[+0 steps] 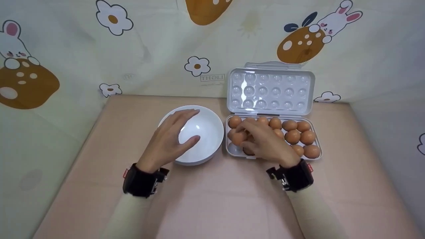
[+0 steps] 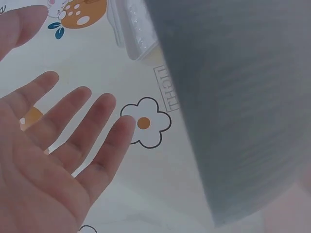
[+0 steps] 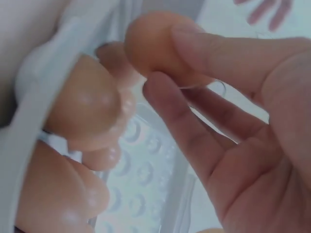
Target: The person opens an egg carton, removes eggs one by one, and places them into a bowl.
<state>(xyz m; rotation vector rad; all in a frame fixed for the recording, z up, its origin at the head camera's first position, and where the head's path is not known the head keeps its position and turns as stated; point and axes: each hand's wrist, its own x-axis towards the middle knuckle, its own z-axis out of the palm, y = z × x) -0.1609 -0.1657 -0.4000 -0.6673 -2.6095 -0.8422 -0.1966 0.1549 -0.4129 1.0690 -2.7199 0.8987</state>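
A brown egg [image 3: 153,46] is pinched between the thumb and fingers of my right hand [image 1: 265,142], over the left part of the open egg carton [image 1: 235,151]. In the head view this egg [image 1: 237,138] partly shows beside the fingertips. Several more brown eggs [image 1: 293,136] sit in the carton's hollows, some hidden by the hand. My left hand [image 1: 164,139] hovers over the left side of a white bowl [image 1: 207,132], fingers extended and thumb spread, holding nothing. The left wrist view shows the left palm [image 2: 43,179] beside the bowl's outer wall [image 2: 243,111].
The carton's clear lid [image 1: 270,91] stands raised behind the eggs, near the patterned cloth backdrop [image 1: 156,49]. A pinkish cloth [image 1: 219,199] covers the table. Bowl and carton stand side by side. Black camera straps [image 1: 141,181] wrap both wrists.
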